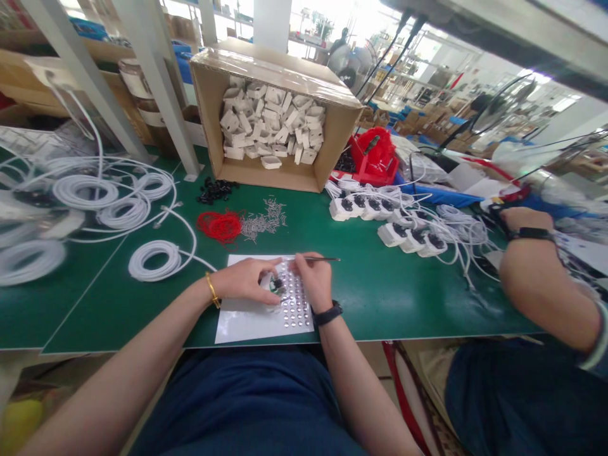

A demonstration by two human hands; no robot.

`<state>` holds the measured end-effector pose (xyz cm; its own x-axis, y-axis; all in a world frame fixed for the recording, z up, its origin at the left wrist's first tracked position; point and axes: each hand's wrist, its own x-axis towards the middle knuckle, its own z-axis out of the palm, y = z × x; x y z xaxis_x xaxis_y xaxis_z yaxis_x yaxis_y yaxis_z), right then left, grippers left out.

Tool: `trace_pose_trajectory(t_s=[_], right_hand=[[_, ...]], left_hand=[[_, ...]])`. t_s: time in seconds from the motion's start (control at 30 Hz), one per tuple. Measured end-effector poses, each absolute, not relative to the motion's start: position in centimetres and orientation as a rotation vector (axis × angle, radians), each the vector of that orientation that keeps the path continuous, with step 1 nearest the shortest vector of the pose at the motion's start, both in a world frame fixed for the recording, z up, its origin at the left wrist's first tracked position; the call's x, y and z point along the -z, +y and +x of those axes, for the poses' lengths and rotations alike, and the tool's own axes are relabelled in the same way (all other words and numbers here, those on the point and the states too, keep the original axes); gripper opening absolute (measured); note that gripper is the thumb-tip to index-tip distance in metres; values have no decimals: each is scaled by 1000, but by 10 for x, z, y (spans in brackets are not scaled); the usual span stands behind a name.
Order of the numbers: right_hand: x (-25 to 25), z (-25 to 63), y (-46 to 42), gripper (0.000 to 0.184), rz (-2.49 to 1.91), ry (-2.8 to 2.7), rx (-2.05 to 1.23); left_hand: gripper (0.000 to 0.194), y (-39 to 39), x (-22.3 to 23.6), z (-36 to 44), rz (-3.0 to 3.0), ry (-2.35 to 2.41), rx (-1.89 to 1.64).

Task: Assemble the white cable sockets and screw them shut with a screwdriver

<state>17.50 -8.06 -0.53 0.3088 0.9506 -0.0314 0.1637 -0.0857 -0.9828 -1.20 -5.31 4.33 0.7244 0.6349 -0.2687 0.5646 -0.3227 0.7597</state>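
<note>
My left hand (244, 280) curls thumb and fingers round a small white housing with a green circuit board and a black part (276, 284), held low over a white sheet (237, 320). Rows of shiny round dots (297, 310) cover the sheet's right side. At the top of these rows is my right hand (314, 278), its fingers pinched on a slim metal tool (323, 258) that looks like tweezers. The tool's rear end sticks out to the right; its tip is hidden by the fingers. A white cable (202, 261) runs from a coil toward my left hand.
A cardboard box (280, 58) of white housings stands at the back. Before it lie black parts (215, 190), red rings (219, 226) and small screws (263, 221). Coiled cables (154, 261) lie left, wired white units (412, 239) right. A co-worker's arm (536, 272) reaches in at right.
</note>
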Motion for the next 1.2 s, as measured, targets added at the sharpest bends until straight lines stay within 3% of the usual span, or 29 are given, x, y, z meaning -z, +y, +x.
trace_pose_trajectory(t_s=[0.13,0.47,0.7,0.8,1.2], right_hand=[[8,174,-80,12,-1500,-1041,-925],[13,173,-82,14,-1438,-1004,-937],[13,172,-82,14,-1386,-937,-980],[12,171,-82,15,-1359,-899,-1012],[-8,181,-95,27,-1109,-611,-1225]], left_hand=[[42,-53,-43,-13,1986,898,-120],[48,-61,-34,-18,2030,924,-294],[69,-80,-23,-24,1927,1423,-561],[69,-87,-21,-23,1864,1546,-653],[68,-100,1,-17,1446,1229,-1172]])
